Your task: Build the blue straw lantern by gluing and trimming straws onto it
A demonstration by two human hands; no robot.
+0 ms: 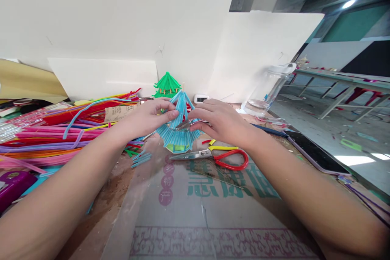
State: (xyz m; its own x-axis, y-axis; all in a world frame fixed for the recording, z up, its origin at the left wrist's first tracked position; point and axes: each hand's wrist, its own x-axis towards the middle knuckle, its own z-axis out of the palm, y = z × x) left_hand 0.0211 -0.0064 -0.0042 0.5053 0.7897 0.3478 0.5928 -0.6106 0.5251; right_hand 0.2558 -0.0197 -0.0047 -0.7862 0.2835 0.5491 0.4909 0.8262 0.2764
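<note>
A light blue pipe-cleaner model [178, 130], shaped like a small roofed tower, stands at the middle of the table. My left hand [149, 118] grips its left side with thumb and fingers pinched on the blue strands. My right hand [217, 120] is closed on a thin metal tool [183, 124], perhaps tweezers, whose tip touches the model's roof. Below the model lie red-handled scissors [217, 156] with shut blades, and a few loose blue pieces [140, 159] lie to its left.
A heap of coloured pipe cleaners [61, 134] fills the left side. A finished green tower [167, 85] stands by the wall. A clear jar [268, 89] and a dark phone [313, 152] sit at the right. A purple object [14, 183] lies far left.
</note>
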